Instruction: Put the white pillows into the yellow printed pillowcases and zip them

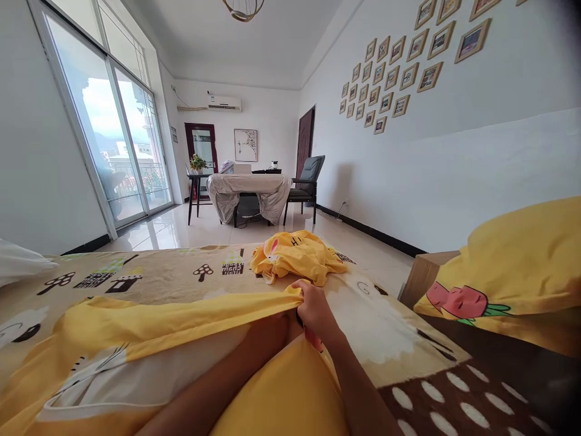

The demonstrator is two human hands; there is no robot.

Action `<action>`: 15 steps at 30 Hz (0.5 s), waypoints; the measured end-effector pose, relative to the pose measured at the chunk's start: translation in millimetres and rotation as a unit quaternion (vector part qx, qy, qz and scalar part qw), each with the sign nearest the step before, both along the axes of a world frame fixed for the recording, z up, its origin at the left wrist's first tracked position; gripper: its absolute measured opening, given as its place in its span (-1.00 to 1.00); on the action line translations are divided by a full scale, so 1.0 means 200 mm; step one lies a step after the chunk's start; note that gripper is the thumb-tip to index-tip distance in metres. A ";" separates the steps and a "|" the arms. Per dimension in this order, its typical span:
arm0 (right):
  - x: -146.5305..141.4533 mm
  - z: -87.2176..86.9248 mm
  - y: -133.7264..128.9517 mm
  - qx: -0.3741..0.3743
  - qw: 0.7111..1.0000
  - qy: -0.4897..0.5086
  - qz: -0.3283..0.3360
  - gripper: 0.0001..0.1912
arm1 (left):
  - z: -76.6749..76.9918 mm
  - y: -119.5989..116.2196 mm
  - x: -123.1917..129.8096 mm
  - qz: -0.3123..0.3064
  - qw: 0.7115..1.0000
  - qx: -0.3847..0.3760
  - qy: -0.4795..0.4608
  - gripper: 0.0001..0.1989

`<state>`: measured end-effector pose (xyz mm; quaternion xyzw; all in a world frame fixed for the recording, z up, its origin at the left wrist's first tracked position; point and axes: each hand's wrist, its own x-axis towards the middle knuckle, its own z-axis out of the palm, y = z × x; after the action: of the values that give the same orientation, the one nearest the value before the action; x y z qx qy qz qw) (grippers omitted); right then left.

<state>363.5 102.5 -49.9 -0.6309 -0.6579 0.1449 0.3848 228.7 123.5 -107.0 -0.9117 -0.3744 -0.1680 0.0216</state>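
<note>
A yellow printed cloth (181,315) with a white patch and a white border stretches across the bed from the lower left. My right hand (316,310) is closed on its upper edge, near the middle of the view. My left hand (284,327) reaches in below that edge, close to the right hand. Its fingers are hidden, so whether it grips anything does not show. Between my forearms lies a plump yellow surface (281,399). Just beyond the right hand sits a crumpled yellow cloth (299,254) with lettering on it.
The bed is spread with a beige and brown patterned blanket (372,321). At right, a yellow cloth with red cartoon figures (517,260) drapes beside a cardboard-coloured box (422,272). A covered table (247,181) and a dark chair (306,184) stand farther off.
</note>
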 end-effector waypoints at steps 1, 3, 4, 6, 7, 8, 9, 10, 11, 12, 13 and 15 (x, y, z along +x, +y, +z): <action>-0.01 0.00 -0.01 -0.001 0.998 -0.051 -0.036 -0.58 | -0.02 -0.01 -0.01 0.008 1.000 0.003 0.005 -0.68; -0.02 0.01 -0.03 -0.022 0.988 -0.128 -0.084 -0.68 | -0.03 -0.01 -0.01 0.010 1.000 0.010 0.014 -0.66; -0.03 0.02 -0.03 -0.030 0.984 -0.148 -0.097 -0.71 | -0.03 -0.02 0.00 0.008 1.000 0.013 0.017 -0.64; -0.04 0.02 -0.04 -0.033 0.984 -0.147 -0.097 -0.73 | -0.02 -0.02 0.01 -0.006 0.999 0.041 0.015 -0.63; -0.04 0.02 -0.04 -0.029 0.988 -0.128 -0.083 -0.74 | -0.01 -0.02 0.01 -0.017 0.998 0.062 0.012 -0.63; -0.04 0.02 -0.03 -0.022 0.992 -0.103 -0.065 -0.75 | -0.01 -0.02 0.02 -0.031 0.996 0.085 0.006 -0.65; -0.03 0.01 -0.02 -0.013 0.996 -0.074 -0.045 -0.76 | 0.00 -0.02 0.01 -0.045 0.993 0.105 0.001 -0.67; -0.03 0.00 -0.01 -0.005 0.999 -0.045 -0.026 -0.78 | 0.01 -0.02 0.01 -0.059 0.990 0.124 -0.008 -0.70; -0.02 -0.01 0.00 0.003 1.000 -0.019 -0.012 -0.80 | 0.02 -0.02 0.00 -0.069 0.987 0.145 -0.024 -0.72; -0.02 -0.01 0.01 0.008 1.000 0.004 -0.002 -0.82 | 0.02 -0.02 -0.01 -0.077 0.982 0.168 -0.049 -0.73; -0.02 -0.02 0.02 0.013 1.000 0.023 0.005 -0.82 | 0.03 -0.02 -0.02 -0.083 0.973 0.201 -0.081 -0.73; -0.01 -0.03 0.03 0.019 0.998 0.053 0.020 -0.82 | 0.05 -0.03 -0.04 -0.094 0.949 0.264 -0.148 -0.70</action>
<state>360.9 108.8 -56.2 -0.6021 -0.6517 0.1730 0.4276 221.1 118.3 -97.8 -0.8695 -0.2280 -0.3952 0.1895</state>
